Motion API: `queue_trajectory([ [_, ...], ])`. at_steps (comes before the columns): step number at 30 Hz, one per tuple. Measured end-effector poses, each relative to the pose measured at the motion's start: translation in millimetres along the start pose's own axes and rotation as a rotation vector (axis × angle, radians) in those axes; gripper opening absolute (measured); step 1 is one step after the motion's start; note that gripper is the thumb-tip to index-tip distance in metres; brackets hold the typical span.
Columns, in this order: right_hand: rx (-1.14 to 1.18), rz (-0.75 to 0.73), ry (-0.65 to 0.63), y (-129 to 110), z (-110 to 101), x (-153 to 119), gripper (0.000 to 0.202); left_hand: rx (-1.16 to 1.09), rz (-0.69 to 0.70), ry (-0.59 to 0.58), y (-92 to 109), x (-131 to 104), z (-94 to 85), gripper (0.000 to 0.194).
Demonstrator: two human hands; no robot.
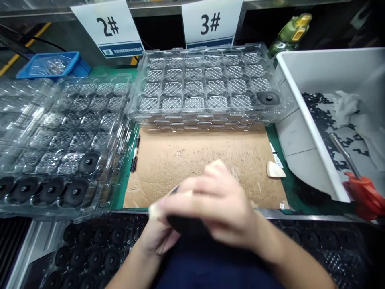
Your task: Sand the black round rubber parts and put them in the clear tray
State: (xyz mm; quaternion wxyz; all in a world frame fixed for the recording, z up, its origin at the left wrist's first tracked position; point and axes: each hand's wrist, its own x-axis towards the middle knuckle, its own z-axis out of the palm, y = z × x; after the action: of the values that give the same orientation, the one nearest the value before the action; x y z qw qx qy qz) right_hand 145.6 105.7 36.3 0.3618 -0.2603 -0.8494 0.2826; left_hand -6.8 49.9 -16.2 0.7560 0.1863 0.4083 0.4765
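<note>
Low over the front edge of the cardboard, my left hand (159,233) grips a black round part (188,224) from the left. My right hand (219,200) is curled over the same part from above and the right. Both hands are smeared by motion, and the fingers cover most of the part. Similar black domed discs with a small metal centre, such as this disc (76,192), sit in the clear tray (45,140) at left. One more disc (268,97) lies in the front right pocket of the stacked clear trays (207,114).
Cardboard (201,148) covers the bench, with a black pen (135,154) at left and a whitish wedge (275,169) at right. A white bin (313,132) holds small black pieces, gloves and a red-handled tool (362,192). A blue box (54,64) stands back left; lower trays hold discs (95,257).
</note>
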Motion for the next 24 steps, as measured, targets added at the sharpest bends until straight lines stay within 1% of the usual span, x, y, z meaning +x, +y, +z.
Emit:
queue_trajectory([
  [1,0.055,0.110,0.045,8.1,-0.1,-2.4,0.025,-0.045,-0.018,-0.041,0.0,0.4,1.2,0.043],
  [3,0.131,0.401,0.149,30.0,1.1,-11.1,0.023,-0.183,-0.064,-0.141,0.6,0.0,3.4,0.048],
  [4,0.153,0.526,0.158,42.5,3.5,-17.5,0.024,-0.250,-0.080,-0.189,1.0,-0.6,4.0,0.048],
  [5,0.160,0.616,0.132,55.2,7.5,-25.0,0.024,-0.310,-0.090,-0.232,1.4,-1.1,4.1,0.049],
  [6,0.148,0.670,0.083,67.0,13.1,-33.4,0.025,-0.353,-0.092,-0.262,1.7,-1.5,3.8,0.049],
  [8,0.070,0.707,0.004,85.7,27.1,-50.4,0.028,-0.387,-0.091,-0.295,2.4,-1.3,2.4,0.047],
  [9,0.025,0.713,0.001,91.4,33.9,-57.9,0.031,-0.399,-0.097,-0.303,2.8,-0.9,1.5,0.047],
  [10,-0.009,0.722,0.024,94.3,39.5,-64.0,0.034,-0.409,-0.107,-0.313,3.3,-0.5,0.6,0.047],
  [12,-0.048,0.740,0.090,91.9,44.2,-70.3,0.039,-0.415,-0.121,-0.333,4.1,0.4,-1.0,0.048],
  [15,-0.007,0.741,0.149,74.5,36.2,-67.0,0.036,-0.348,-0.100,-0.366,3.4,1.8,-3.7,0.049],
  [16,0.036,0.736,0.160,67.4,31.7,-64.3,0.034,-0.274,-0.046,-0.368,2.3,2.5,-5.0,0.048],
  [17,0.083,0.730,0.171,60.5,27.4,-61.8,0.032,-0.147,0.053,-0.354,0.8,3.7,-6.6,0.047],
  [18,0.126,0.723,0.184,54.1,23.9,-60.0,0.031,0.043,0.196,-0.331,-1.0,5.3,-8.2,0.048],
  [19,0.162,0.715,0.200,48.4,21.5,-59.1,0.030,0.276,0.366,-0.304,-2.7,7.3,-9.8,0.057],
  [20,0.189,0.711,0.225,43.6,20.0,-59.4,0.030,0.516,0.532,-0.276,-4.3,9.7,-11.1,0.072],
  [21,0.217,0.710,0.252,39.7,19.5,-60.6,0.030,0.729,0.666,-0.256,-5.5,12.4,-12.0,0.087],
  [22,0.255,0.715,0.279,36.5,19.6,-62.7,0.029,0.889,0.758,-0.250,-6.4,15.0,-12.4,0.099],
  [23,0.306,0.724,0.303,34.0,19.9,-65.2,0.028,0.989,0.809,-0.256,-6.9,17.5,-12.4,0.106],
  [24,0.368,0.735,0.319,32.0,20.1,-67.7,0.027,1.034,0.834,-0.263,-7.1,19.5,-12.1,0.109],
])
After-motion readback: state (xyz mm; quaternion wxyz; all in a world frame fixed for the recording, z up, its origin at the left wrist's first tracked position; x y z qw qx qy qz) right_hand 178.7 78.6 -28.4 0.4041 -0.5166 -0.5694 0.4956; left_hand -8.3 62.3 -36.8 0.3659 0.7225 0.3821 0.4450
